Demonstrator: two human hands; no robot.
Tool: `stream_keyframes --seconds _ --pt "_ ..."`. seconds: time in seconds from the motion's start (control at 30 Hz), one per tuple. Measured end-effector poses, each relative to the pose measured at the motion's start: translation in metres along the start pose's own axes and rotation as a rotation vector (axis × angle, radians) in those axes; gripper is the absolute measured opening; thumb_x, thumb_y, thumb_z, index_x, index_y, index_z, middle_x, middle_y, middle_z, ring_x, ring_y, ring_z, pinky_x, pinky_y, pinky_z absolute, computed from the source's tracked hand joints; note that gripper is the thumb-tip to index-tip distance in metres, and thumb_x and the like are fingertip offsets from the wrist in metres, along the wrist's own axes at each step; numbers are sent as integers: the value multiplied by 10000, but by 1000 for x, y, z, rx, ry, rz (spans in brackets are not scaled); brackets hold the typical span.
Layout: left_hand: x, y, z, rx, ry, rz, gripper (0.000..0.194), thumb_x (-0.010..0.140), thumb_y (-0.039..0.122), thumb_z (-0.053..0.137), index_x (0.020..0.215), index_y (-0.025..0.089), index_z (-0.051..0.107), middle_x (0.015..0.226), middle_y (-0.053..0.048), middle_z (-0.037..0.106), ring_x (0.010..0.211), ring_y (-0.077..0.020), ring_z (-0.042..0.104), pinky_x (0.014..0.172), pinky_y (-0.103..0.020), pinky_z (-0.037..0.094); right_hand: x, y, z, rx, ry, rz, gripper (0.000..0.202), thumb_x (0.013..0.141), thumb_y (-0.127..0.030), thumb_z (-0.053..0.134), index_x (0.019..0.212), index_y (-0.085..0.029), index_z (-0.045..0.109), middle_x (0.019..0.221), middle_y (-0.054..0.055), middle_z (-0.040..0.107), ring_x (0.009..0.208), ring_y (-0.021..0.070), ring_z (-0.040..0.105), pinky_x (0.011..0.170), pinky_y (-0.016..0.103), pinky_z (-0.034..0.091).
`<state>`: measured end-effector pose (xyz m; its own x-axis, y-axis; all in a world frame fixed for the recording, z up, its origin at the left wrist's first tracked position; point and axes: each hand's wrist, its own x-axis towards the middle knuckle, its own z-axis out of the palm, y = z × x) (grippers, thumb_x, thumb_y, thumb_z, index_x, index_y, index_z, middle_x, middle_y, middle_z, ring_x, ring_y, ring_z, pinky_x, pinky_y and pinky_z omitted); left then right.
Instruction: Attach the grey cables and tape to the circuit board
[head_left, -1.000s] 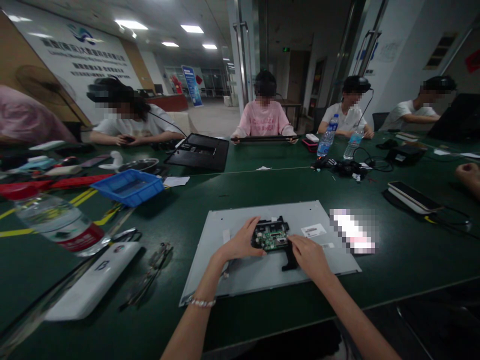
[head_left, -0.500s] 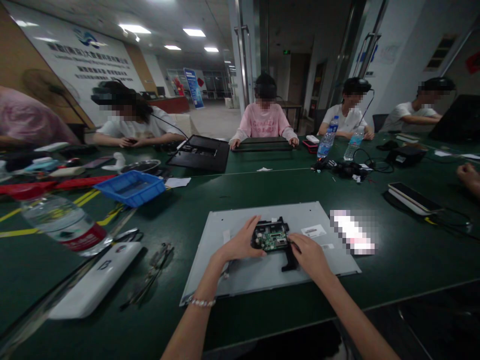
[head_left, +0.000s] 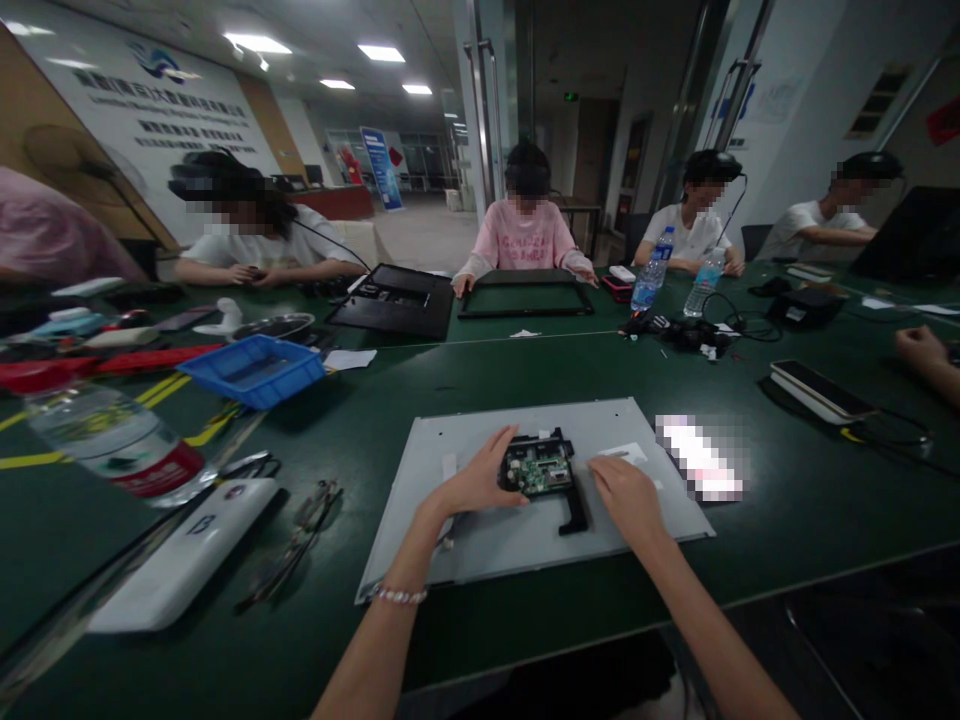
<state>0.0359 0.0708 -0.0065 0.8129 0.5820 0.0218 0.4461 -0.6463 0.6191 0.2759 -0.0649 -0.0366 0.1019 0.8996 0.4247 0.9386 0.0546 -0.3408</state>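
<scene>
A green circuit board [head_left: 541, 473] sits in a black plastic frame [head_left: 574, 512] with an arm reaching down at its right. Both rest on a flat grey-white panel [head_left: 510, 552], probably the back of a screen. My left hand [head_left: 474, 482] grips the left side of the board, thumb at the lower edge and fingers at the upper. Just right of the frame, apart from it, my right hand [head_left: 628, 498] hovers over the panel with its fingers pinched together. Whatever those fingertips hold, if anything, is too small to make out. White labels [head_left: 626, 455] lie partly behind it.
Left of the panel are eyeglasses [head_left: 296, 540], a white power bank [head_left: 195, 550], a water bottle [head_left: 120, 440] and a blue tray [head_left: 255, 372]. A lit phone [head_left: 697, 460] lies at its right. Across the table a person handles a black bezel [head_left: 525, 312].
My right hand has moved right, away from the frame's edge. My left hand keeps its hold. Across the table, the person's black bezel has tilted, showing its opening.
</scene>
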Motion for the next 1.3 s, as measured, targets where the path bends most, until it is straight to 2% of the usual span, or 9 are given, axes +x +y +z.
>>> stream_keyframes --seconds 0.23,0.33,0.53,0.63,0.73,0.83,0.97,1.17,1.3 --pt "0 -2 1 12 7 0 1118 628 475 716 1457 188 22 1522 -129 50 1387 -312 98 1132 -441 150 -9 10 2 -6 -29 14 340 818 -91 424 1052 -185 651 1106 66 654 1071 190 568 966 355 425" --pt "0 -5 3 17 13 9 1125 625 483 716 1456 181 20 1519 -137 59 1387 -308 103 1132 -440 148 -1 9 -1 39 -25 13 364 814 -101 411 1086 -186 638 1123 69 645 1074 184 564 975 358 420" --pt "2 -4 4 24 24 9 1123 614 488 719 1455 205 30 1520 -117 69 1385 -312 111 1131 -438 159 63 -8 -6 117 -133 -161 309 862 -208 472 1138 -187 608 1155 68 630 1090 170 544 958 317 410" --pt "2 -5 4 28 23 15 1123 616 480 718 1454 206 22 1516 -117 91 1383 -312 118 1132 -434 164 91 -19 6 25 -260 -216 286 854 -220 516 1117 -187 622 1126 68 645 1071 171 556 927 280 413" --pt "3 -6 5 35 28 31 1117 620 472 718 1453 189 30 1512 -126 100 1382 -313 119 1135 -424 160 103 -26 20 -24 -283 -202 217 853 -183 502 973 -188 683 997 78 687 981 180 599 861 263 432" --pt "3 -5 5 44 28 28 1117 621 469 719 1451 169 33 1507 -147 102 1382 -309 123 1134 -425 158 103 -29 27 -46 -262 -166 226 862 -166 476 872 -178 701 918 83 698 903 177 620 807 247 437" --pt "2 -4 4 36 21 19 1114 624 475 715 1453 182 30 1509 -141 103 1380 -310 130 1129 -440 162 96 -24 17 -48 -175 -121 314 922 -196 366 991 -166 672 1011 59 676 965 155 596 844 232 407" --pt "2 -6 4 42 18 8 1118 627 489 718 1453 204 21 1521 -114 62 1380 -309 134 1128 -426 173 64 20 -8 -75 -8 6 269 905 -181 417 1053 -167 641 1068 74 655 1033 184 559 911 286 392" --pt "3 -5 3 51 7 15 1125 633 501 712 1453 185 10 1519 -131 44 1380 -317 124 1130 -427 161 46 42 -8 -79 -98 -7 242 883 -165 452 997 -178 665 1014 71 671 984 183 578 883 283 412"
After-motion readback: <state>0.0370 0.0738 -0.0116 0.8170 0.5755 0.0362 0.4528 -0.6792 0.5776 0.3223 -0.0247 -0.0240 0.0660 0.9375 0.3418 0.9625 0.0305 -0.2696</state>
